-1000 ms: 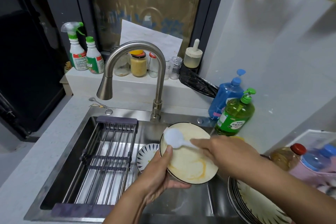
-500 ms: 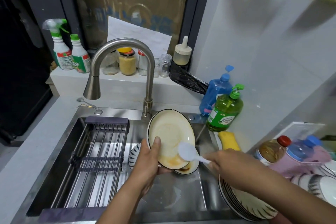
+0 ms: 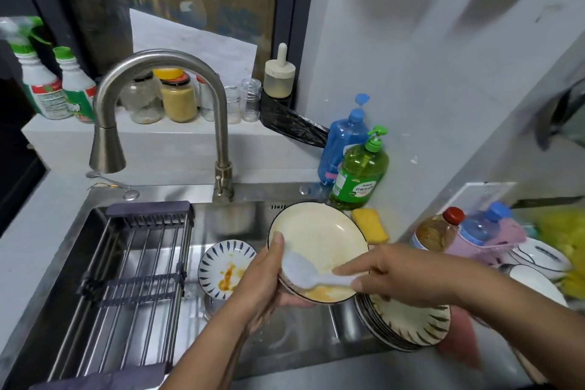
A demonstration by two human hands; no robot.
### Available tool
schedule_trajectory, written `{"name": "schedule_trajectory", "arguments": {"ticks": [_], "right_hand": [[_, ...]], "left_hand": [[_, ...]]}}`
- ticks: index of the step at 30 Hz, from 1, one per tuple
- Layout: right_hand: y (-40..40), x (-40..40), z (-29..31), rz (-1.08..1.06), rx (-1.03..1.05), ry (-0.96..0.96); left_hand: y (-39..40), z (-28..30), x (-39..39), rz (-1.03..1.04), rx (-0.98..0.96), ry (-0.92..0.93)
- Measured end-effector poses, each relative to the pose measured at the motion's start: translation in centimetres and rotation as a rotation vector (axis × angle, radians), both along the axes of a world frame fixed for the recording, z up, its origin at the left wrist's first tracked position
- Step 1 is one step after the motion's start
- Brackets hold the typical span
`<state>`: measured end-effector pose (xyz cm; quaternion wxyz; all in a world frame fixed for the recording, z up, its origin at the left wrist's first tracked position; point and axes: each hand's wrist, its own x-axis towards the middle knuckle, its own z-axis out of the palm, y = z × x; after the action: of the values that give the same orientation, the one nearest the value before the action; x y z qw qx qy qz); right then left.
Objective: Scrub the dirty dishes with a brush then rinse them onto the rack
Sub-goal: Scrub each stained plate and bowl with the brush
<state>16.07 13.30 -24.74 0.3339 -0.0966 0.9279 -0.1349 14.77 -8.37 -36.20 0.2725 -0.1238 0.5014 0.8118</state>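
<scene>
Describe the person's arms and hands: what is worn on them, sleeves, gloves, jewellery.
Both forearms are bare as far as the frame shows; no sleeves are visible. The left hand and right hand wear no gloves. No rings, watch or bracelet can be seen on either.

You face a brushed-steel sink (image 3: 177, 355) and matt metal faucet (image 3: 164, 73), a rack (image 3: 126, 282) of shiny metal bars with dull purple plastic ends, a glossy glazed cream plate (image 3: 319, 231), a smooth white plastic brush (image 3: 304, 272), and a porous yellow sponge (image 3: 370, 225).
</scene>
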Motion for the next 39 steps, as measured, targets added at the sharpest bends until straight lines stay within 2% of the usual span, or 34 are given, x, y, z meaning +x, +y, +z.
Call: {"name": "schedule_trajectory", "arguments": {"ticks": [2,5,6,8,10,12,14,21,25,30,37,39], "right_hand": [[1.6,0.7,1.2,0.032,0.128,-0.041],[4.1,0.7,2.4,0.060,0.399,0.096],[5.1,0.8,2.5,0.019,0.433,0.153],[6.6,0.7,2.6,-0.090,0.343,0.242],[7.4,0.7,2.8,-0.225,0.184,0.304],[7.4,0.8,3.3,-0.327,0.095,0.355],[7.3,1.0,3.8,-0.359,0.047,0.386],[8.1,1.4,2.4,-0.432,-0.150,0.390],[8.7,1.7,1.9,-0.463,-0.162,0.385],[9.2,2.0,1.6,-0.487,-0.138,0.379],[9.7,1.8,1.2,-0.499,-0.146,0.372],[9.8,1.6,0.6,-0.497,-0.149,0.365]], "left_hand": [[0.7,0.0,-0.3,0.006,-0.079,0.058],[2.2,0.3,-1.1,-0.012,-0.166,0.086],[3.1,0.5,-1.3,-0.049,-0.171,0.073],[4.9,0.8,-1.7,-0.098,-0.228,0.047],[7.0,0.5,-2.2,-0.117,-0.368,0.071],[8.8,0.0,-2.5,-0.159,-0.567,0.178],[10.4,-0.6,-2.6,-0.224,-0.651,0.247],[13.7,-3.4,-2.0,-0.376,-0.725,0.265],[15.2,-5.6,-2.5,-0.444,-0.712,0.292],[15.9,-3.6,-1.6,-0.544,-0.763,0.307],[16.5,-3.8,-2.3,-0.583,-0.690,0.102],[16.5,-3.9,-2.3,-0.611,-0.713,0.112]]}}
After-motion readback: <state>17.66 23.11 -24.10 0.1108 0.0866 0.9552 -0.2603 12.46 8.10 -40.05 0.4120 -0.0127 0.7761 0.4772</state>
